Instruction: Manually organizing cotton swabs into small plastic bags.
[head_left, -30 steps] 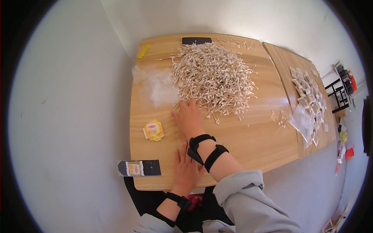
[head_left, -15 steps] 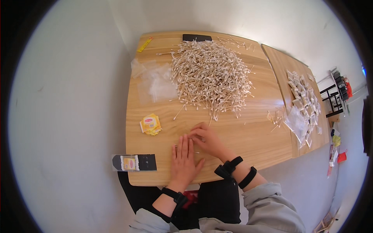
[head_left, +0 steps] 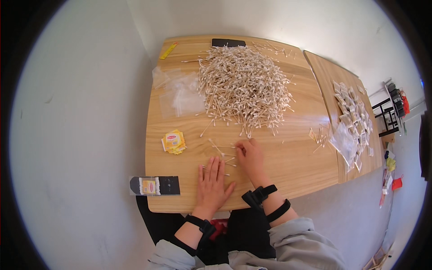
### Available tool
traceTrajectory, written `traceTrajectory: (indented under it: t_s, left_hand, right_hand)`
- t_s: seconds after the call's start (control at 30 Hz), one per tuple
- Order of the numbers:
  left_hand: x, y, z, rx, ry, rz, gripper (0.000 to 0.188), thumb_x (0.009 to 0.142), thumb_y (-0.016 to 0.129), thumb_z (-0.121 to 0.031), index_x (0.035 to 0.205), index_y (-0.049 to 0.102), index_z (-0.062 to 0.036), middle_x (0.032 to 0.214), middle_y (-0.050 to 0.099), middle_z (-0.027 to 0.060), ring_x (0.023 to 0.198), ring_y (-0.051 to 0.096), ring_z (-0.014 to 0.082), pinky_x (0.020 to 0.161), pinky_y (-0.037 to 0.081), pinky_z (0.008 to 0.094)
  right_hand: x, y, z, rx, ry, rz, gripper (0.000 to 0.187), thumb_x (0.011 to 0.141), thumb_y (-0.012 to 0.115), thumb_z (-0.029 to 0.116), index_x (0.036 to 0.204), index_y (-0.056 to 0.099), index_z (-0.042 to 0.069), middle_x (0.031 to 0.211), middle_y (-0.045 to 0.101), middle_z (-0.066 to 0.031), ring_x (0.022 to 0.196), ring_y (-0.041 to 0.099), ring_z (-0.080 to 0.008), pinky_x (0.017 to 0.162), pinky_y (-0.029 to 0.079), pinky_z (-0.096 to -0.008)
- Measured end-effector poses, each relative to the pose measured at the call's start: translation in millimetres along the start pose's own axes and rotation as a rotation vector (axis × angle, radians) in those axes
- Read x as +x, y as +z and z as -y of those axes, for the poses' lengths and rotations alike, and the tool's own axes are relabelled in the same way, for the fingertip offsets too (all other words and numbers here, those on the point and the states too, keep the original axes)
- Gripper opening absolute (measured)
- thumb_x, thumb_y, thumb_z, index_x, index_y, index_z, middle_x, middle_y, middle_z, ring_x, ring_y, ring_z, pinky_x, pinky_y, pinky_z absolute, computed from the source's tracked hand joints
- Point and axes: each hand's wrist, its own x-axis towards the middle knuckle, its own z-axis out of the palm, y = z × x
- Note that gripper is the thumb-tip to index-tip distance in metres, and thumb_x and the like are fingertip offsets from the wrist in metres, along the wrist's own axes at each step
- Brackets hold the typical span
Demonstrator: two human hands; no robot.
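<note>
My left hand (head_left: 211, 185) lies flat on the wooden table (head_left: 297, 157), its fingers stretched out over a few cotton swabs. Several loose cotton swabs (head_left: 223, 147) lie around its fingertips, pointing different ways. Just to the right of these, my right hand (head_left: 251, 158) has its fingers curled down near the end of one swab; its fingertips hide whatever they pinch. Beyond both hands rises a large heap of cotton swabs (head_left: 245, 90).
Yellow-and-white cards (head_left: 173, 141) are stacked at the left. Clear plastic bags (head_left: 184, 99) lie behind them. A dark tray with a filled swab pack (head_left: 149, 185) sits at the near left edge. Packed bags (head_left: 353, 112) are piled on the right-hand table. A black box (head_left: 228, 43) stands behind the heap.
My right hand has moved away from my left fingertips, up and to the right, uncovering loose cotton swabs. My left hand stays flat in nearly the same place.
</note>
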Motion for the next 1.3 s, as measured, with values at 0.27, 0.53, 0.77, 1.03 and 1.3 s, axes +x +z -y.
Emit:
traceTrajectory:
  t_s: [0.27, 0.53, 0.77, 1.03, 1.3]
  left_hand:
    - [0, -2, -1, 0.016, -0.003, -0.002, 0.081, 0.082, 0.064, -0.041, 0.143, 0.031, 0.0002, 0.152, 0.026, 0.0166, 0.143, 0.021, 0.0300, 0.115, 0.013, 0.0515]
    - [1, -4, 0, 0.034, 0.010, 0.015, 0.079, 0.082, 0.064, -0.040, 0.144, 0.031, -0.0015, 0.152, 0.026, 0.0163, 0.142, 0.022, 0.0297, 0.115, 0.012, 0.0524]
    - [2, -2, -3, 0.006, 0.034, 0.017, 0.076, 0.082, 0.064, -0.038, 0.142, 0.035, -0.0024, 0.152, 0.029, 0.0153, 0.142, 0.025, 0.0289, 0.114, 0.014, 0.0523]
    - [0, -4, -2, 0.005, 0.028, 0.024, 0.072, 0.084, 0.061, -0.038, 0.142, 0.036, -0.0037, 0.152, 0.028, 0.0141, 0.142, 0.024, 0.0267, 0.115, 0.014, 0.0513]
    - [-1, -3, 0, 0.019, 0.029, 0.011, 0.074, 0.084, 0.061, -0.040, 0.143, 0.034, -0.0040, 0.153, 0.026, 0.0136, 0.143, 0.021, 0.0267, 0.115, 0.013, 0.0507]
  right_hand:
    - [-11, -6, 9, 0.308, 0.092, 0.039, 0.028, 0.077, 0.067, 0.003, 0.105, 0.064, 0.009, 0.096, 0.055, -0.0140, 0.081, 0.060, -0.0299, 0.072, 0.051, -0.0386]
    - [35, 17, 30, 0.077, -0.180, 0.075, 0.029, 0.075, 0.069, 0.004, 0.103, 0.064, 0.010, 0.097, 0.052, -0.0139, 0.086, 0.057, -0.0321, 0.074, 0.049, -0.0377]
    - [28, 3, -8, 0.199, 0.114, 0.123, 0.019, 0.071, 0.074, 0.007, 0.089, 0.066, 0.008, 0.092, 0.054, -0.0117, 0.084, 0.058, -0.0296, 0.072, 0.049, -0.0382]
    - [-31, -39, 16, 0.018, -0.085, 0.162, 0.013, 0.074, 0.073, 0.009, 0.084, 0.065, 0.008, 0.091, 0.055, -0.0102, 0.086, 0.058, -0.0293, 0.072, 0.049, -0.0386]
    - [-41, -40, 22, 0.004, -0.134, 0.169, 0.013, 0.075, 0.070, 0.009, 0.086, 0.065, 0.006, 0.091, 0.056, -0.0108, 0.088, 0.057, -0.0304, 0.074, 0.048, -0.0396]
